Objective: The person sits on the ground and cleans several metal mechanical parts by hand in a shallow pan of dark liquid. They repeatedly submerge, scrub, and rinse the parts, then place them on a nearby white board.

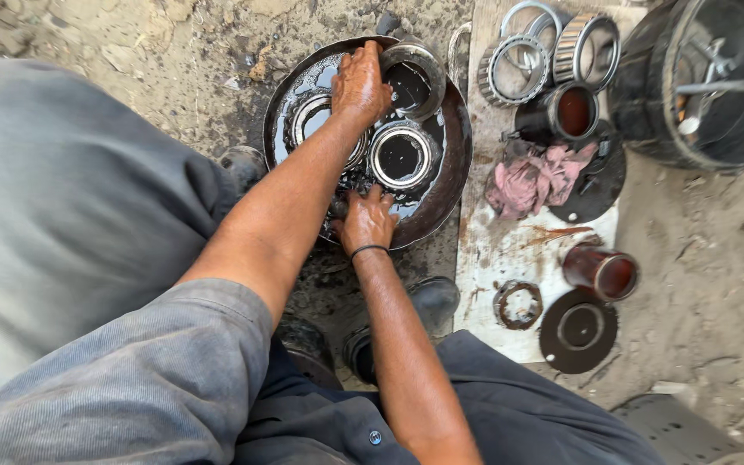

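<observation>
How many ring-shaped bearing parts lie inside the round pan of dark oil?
3: one at the far rim by the left hand, one in the middle, one partly under the left forearm. Others may be submerged.

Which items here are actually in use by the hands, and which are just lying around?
In use:
left hand gripping a dark metal ring
right hand down in the oily pan
bearing lying in the pan

Lying about:
pink rag
bearing rings
red-stained cup
round black cover
black drum

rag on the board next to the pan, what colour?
Pink, with dark greasy stains: the rag shows best in the head view.
</observation>
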